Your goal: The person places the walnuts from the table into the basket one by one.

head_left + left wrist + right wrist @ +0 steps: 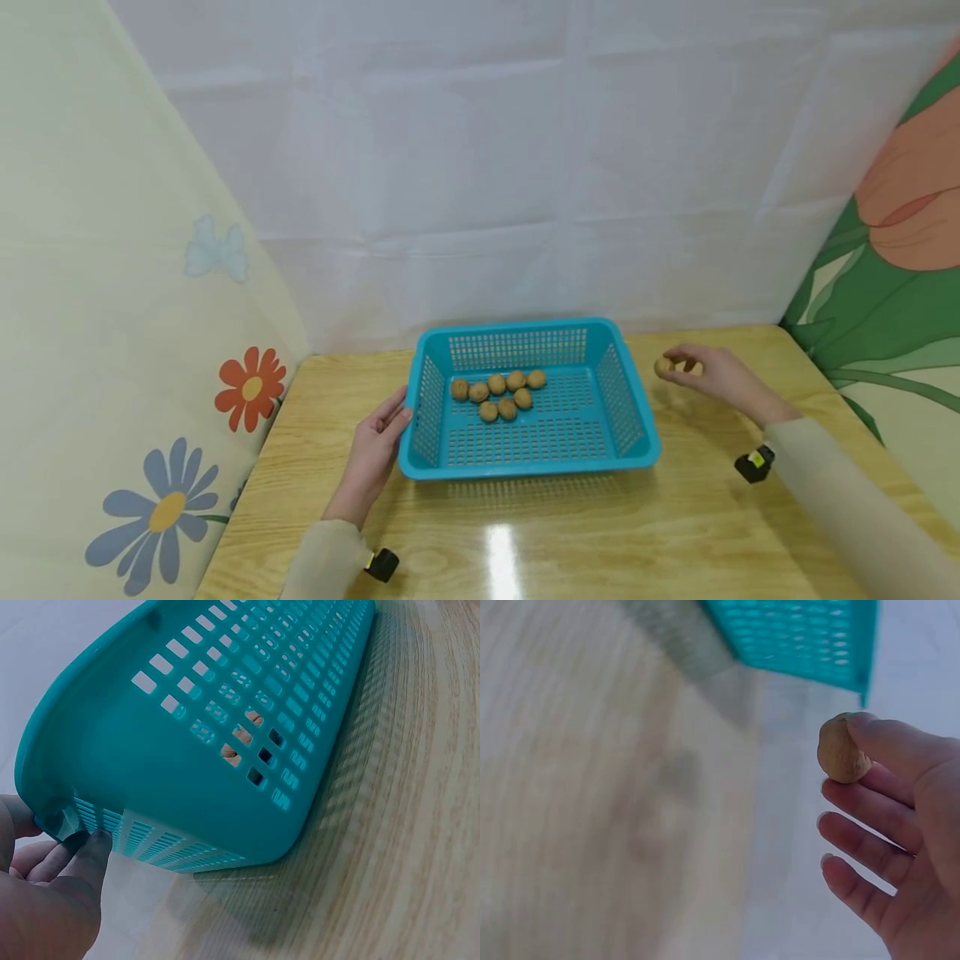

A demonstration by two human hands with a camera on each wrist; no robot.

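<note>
A blue plastic basket [528,471] stands on the table with several walnuts [497,384] grouped in its left half. At its left end, my left hand [372,446] holds the rim, thumb on top and fingers against the outer side; the left wrist view shows those fingers [88,862] under the basket's edge. Off the right end, above the table, my right hand [708,373] pinches one walnut [841,750] between thumb and index finger. Its other fingers [866,847] are spread apart, touching nothing.
The wooden table [570,542] meets a white cloth backdrop [465,167] just behind the basket. Flower-printed panels [150,333] flank both sides. A small black device [755,463] is worn at each wrist.
</note>
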